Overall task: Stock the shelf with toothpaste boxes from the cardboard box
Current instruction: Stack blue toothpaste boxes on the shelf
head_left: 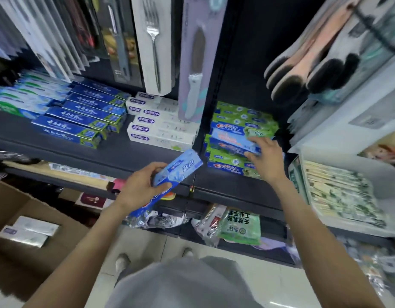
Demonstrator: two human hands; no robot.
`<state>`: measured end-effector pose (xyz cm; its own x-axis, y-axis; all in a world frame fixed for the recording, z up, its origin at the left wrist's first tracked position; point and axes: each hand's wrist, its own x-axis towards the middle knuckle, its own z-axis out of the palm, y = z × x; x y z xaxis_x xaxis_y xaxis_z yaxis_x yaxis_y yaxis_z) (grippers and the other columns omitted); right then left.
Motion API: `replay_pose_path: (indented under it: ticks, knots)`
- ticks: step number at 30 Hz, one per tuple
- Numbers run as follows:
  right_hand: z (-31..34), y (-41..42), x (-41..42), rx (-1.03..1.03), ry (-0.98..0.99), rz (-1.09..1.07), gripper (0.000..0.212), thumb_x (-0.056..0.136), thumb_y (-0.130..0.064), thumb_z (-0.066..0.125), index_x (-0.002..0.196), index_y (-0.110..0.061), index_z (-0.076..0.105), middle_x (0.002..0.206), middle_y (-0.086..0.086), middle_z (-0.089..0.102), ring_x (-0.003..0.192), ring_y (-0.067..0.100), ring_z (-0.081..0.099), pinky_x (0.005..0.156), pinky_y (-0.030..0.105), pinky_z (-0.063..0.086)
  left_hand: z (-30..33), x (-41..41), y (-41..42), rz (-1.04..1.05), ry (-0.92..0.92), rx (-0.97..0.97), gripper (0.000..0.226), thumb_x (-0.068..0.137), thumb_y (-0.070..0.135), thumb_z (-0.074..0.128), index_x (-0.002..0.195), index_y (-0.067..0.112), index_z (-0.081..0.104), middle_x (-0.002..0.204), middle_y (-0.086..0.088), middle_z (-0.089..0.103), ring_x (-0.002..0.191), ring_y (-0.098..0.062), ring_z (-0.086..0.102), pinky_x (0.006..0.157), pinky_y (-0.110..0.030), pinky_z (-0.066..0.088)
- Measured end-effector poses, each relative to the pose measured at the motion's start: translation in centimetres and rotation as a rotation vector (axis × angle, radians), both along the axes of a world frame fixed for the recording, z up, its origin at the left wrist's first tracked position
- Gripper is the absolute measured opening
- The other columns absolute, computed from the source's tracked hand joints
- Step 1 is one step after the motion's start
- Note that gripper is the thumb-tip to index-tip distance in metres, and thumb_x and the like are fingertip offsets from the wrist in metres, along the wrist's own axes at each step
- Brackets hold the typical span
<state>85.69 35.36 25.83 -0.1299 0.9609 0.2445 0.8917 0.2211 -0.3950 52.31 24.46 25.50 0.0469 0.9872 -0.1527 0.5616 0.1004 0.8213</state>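
Left hand point(139, 187) grips a blue toothpaste box point(169, 181); at two o'clock, right hand point(262, 157) pinches another box point(234, 141) atop the shelf stack point(232, 165).

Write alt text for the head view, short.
Seen from above, a person's right hand sets a blue toothpaste box on a stack of green-and-blue toothpaste boxes on a dark shelf, while the left hand holds another light blue toothpaste box. An open cardboard box with white boxes sits lower left.

A packaged fork point(152, 43) and knife point(197, 70) hang above green packets point(239, 227).
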Motion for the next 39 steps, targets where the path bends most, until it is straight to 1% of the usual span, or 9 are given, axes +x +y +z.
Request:
replay_pose_path:
  ticks: [7,11,13,16,21,25,31,35,39]
  knots:
    - [-1.4,6.1,-1.0,0.05,-0.193,-0.023,0.034,0.08,-0.007,0.066,0.111,-0.021,0.067,0.114,0.015,0.054,0.106,0.039,0.047,0.092,0.046,0.039,1.9,3.5,3.3,-0.064,0.347,0.225,0.047,0.079,0.029,0.074,0.123,0.032,0.059,0.119,0.009,0.065,0.109,-0.018,0.059,0.082,-0.032,0.046]
    - [-0.3,4.1,-0.9,0.114,0.063,-0.074,0.028,0.084,-0.012,0.064,0.111,-0.02,0.067,0.122,0.015,0.05,0.114,0.034,0.046,0.097,0.036,0.036,2.1,5.6,5.3,-0.17,0.491,0.248,0.049,0.086,0.039,0.064,0.133,0.035,0.05,0.124,0.005,0.061,0.114,-0.021,0.055,0.085,-0.033,0.044]
    - [1.8,2.0,-0.9,-0.11,0.329,0.061,0.035,0.089,-0.022,0.063,0.123,-0.024,0.058,0.129,0.006,0.047,0.121,0.02,0.043,0.099,0.025,0.032,2.3,7.0,6.6,-0.254,0.546,0.232,0.052,0.088,0.042,0.059,0.137,0.035,0.045,0.126,0.004,0.058,0.115,-0.02,0.052,0.085,-0.031,0.041]
    - [3.1,-0.5,-0.7,-0.388,0.207,0.351,0.059,0.084,-0.036,0.068,0.136,-0.035,0.041,0.138,-0.01,0.041,0.127,0.007,0.034,0.106,0.025,0.027,3.0,9.3,8.5,-0.416,0.539,0.196,0.054,0.089,0.043,0.059,0.139,0.034,0.042,0.131,0.0,0.056,0.116,-0.022,0.052,0.086,-0.031,0.04]
    - [3.6,-0.9,1.3,-0.503,0.293,0.367,0.03,0.081,-0.03,0.071,0.109,-0.029,0.058,0.107,-0.02,0.06,0.101,-0.007,0.055,0.091,0.02,0.044,4.1,11.4,9.7,-0.567,0.421,0.124,0.054,0.085,0.046,0.063,0.135,0.034,0.047,0.133,0.007,0.056,0.114,-0.017,0.054,0.089,-0.028,0.042]
    - [4.3,-1.2,3.2,-0.528,0.552,0.26,0.031,0.083,-0.02,0.07,0.111,-0.028,0.058,0.109,-0.009,0.061,0.094,-0.003,0.06,0.075,0.016,0.05,3.6,9.7,9.9,-0.514,0.191,-0.035,0.047,0.083,0.042,0.067,0.127,0.032,0.055,0.115,0.006,0.062,0.101,-0.009,0.057,0.087,-0.025,0.045]
    - [3.9,-1.8,0.8,-0.508,1.433,-0.107,0.063,0.073,-0.012,0.073,0.128,-0.02,0.044,0.104,0.009,0.065,0.09,0.022,0.068,0.086,0.034,0.055,1.7,10.3,8.2,-0.154,-0.385,-0.15,0.022,0.094,0.026,0.053,0.116,0.024,0.057,0.103,0.009,0.063,0.087,-0.003,0.058,0.074,-0.009,0.044]
    - [2.8,-3.5,-3.9,-0.673,1.285,-0.074,0.046,0.087,-0.011,0.064,0.128,-0.015,0.045,0.102,0.01,0.07,0.094,0.024,0.067,0.09,0.039,0.053,1.1,13.4,6.8,0.015,-0.66,-0.23,0.028,0.096,0.02,0.049,0.123,0.015,0.054,0.107,0.003,0.064,0.09,-0.006,0.061,0.078,-0.013,0.048]
    - [2.7,-3.0,-4.3,-0.659,1.193,-0.145,0.044,0.09,-0.015,0.061,0.13,-0.017,0.045,0.097,0.005,0.071,0.084,0.015,0.069,0.078,0.03,0.056,1.2,14.4,6.4,-0.063,-0.651,-0.241,0.031,0.095,0.013,0.051,0.126,0.017,0.051,0.111,0.003,0.063,0.096,-0.007,0.061,0.089,-0.02,0.047]
